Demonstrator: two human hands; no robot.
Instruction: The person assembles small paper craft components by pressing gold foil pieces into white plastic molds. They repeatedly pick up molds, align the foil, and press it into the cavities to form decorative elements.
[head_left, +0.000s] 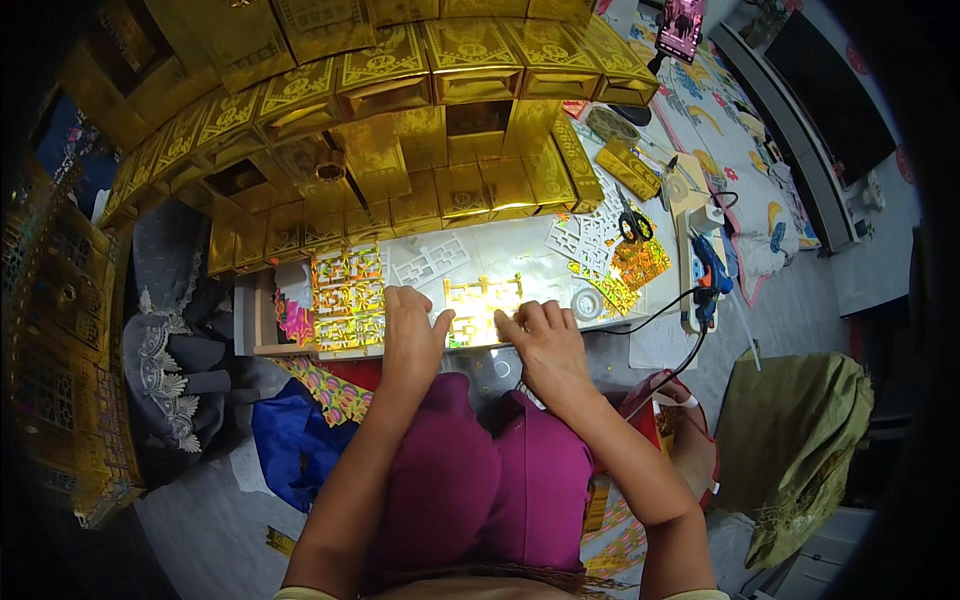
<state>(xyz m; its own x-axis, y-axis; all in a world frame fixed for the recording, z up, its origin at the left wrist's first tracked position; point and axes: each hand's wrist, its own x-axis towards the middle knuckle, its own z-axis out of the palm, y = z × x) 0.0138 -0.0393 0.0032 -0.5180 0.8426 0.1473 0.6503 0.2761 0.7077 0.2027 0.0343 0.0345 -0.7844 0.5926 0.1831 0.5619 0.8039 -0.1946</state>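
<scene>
A shiny gold cut-out lattice sheet (484, 286) lies flat on the white tabletop in front of me, washed out by bright light. My left hand (411, 330) is at its left, the thumb apart from the fingers and close to the sheet's edge; nothing shows in its grasp. My right hand (551, 341) rests at the sheet's right side with thumb and fingertips on or against it. Whether those fingers pinch the sheet is hidden by glare. Left of my left hand, more gold patterned lattice sheets (347, 300) lie in a stack. Behind them is a white lattice cut-out (431, 259).
A large gold-foil box structure (465, 67) rises behind the table. To the right are black-handled scissors (636, 225), a tape roll (586, 302), white cut-outs (589, 232), a blue glue gun (709, 262) and a power strip (688, 300) with cables. An open drawer (285, 349) is at left.
</scene>
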